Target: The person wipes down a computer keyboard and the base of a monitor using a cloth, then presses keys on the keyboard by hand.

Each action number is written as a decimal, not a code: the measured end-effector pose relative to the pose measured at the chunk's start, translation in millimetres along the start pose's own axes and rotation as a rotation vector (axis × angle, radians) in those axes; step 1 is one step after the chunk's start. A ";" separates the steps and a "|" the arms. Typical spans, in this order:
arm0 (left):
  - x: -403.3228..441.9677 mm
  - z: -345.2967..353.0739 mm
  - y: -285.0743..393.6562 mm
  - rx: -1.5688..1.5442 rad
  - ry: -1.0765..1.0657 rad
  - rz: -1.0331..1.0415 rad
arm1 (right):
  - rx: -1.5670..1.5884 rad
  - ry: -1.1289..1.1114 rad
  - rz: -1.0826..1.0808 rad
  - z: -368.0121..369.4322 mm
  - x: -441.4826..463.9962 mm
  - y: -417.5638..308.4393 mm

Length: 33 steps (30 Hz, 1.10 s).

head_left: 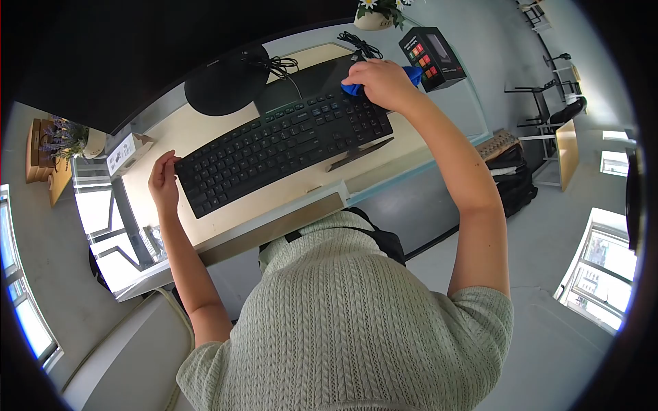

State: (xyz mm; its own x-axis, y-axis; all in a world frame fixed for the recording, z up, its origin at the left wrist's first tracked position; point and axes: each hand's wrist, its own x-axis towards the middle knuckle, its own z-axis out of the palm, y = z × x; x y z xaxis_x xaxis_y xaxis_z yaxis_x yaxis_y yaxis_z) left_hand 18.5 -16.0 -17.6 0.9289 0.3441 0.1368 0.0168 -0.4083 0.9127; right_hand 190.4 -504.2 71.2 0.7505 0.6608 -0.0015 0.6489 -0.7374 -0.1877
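Observation:
A black keyboard (264, 152) sits at a slant above the desk, with the monitor beyond it. At its left end, my left hand (164, 181) grips the edge, fingers bent against the corner. My right hand (384, 82) is closed over a blue cloth (414, 75) and presses it on the keyboard's far right end, around the number pad. Cloth shows on both sides of the fingers; the part under the palm is hidden. A thin dark flat piece (360, 153) lies on the desk just below the keyboard's right end.
A monitor (123, 48) on a round black base (226, 82) stands behind. Bundled black cables (277, 66) lie beside it. A black box (432, 58) and a flower pot (373, 19) are at the right; a small white box (129, 154) is at the left.

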 end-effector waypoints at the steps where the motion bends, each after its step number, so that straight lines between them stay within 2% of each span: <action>1: -0.2 0.2 0.0 -0.001 -0.009 0.002 | -0.047 0.017 0.038 -2.6 -6.9 5.9; 6: 1.6 -2.1 -5.6 -0.002 -0.007 0.019 | -0.146 -0.038 0.117 -12.3 -27.8 16.2; 9: 0.6 -1.0 -2.8 0.004 -0.004 0.031 | -0.077 -0.086 0.159 -12.4 -37.6 16.3; 12: -0.2 -1.7 -1.9 0.020 0.002 0.024 | -0.009 -0.020 0.135 -8.0 -50.0 19.2; 14: -0.1 -2.2 -2.4 0.035 0.004 0.010 | 0.174 -0.036 0.227 -8.7 -62.6 12.5; 17: -0.5 -1.9 -1.8 0.032 0.004 0.013 | 0.257 0.002 0.243 -2.3 -87.6 4.9; 19: 0.4 -2.3 -2.9 0.000 -0.004 0.006 | 0.204 -0.001 0.239 -7.5 -103.2 0.9; 21: 0.5 -3.1 -3.4 0.017 -0.004 0.003 | 0.195 -0.341 0.253 -20.2 -111.1 2.9; 22: 1.4 -3.6 -3.4 0.034 -0.004 0.003 | 0.199 -0.340 0.257 -19.3 -111.3 3.1; 24: 2.3 -5.0 -6.7 0.003 -0.016 0.000 | 0.216 -0.198 0.313 -16.5 -108.0 4.0; 25: 2.0 -4.8 -8.2 -0.031 -0.018 -0.005 | 0.216 -0.197 0.316 -15.1 -102.3 3.3; 27: 1.3 -5.5 -8.7 -0.004 -0.014 -0.004 | 0.182 0.093 0.388 -10.0 -84.9 0.4; 28: 2.1 -6.0 -7.9 0.024 -0.009 -0.001 | 0.093 0.186 0.327 -2.5 -79.6 4.5; 33: 2.6 -7.0 -9.5 0.026 -0.017 0.012 | -0.055 0.183 0.231 15.3 -84.9 2.6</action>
State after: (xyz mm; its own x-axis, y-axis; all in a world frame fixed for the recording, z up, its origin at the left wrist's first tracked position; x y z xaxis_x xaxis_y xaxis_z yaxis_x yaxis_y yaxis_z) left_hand 18.2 -5.3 -23.3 0.9352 0.3247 0.1412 0.0147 -0.4341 0.9008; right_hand 126.5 -560.0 55.8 0.8860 0.4421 0.1397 0.4603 -0.8750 -0.1499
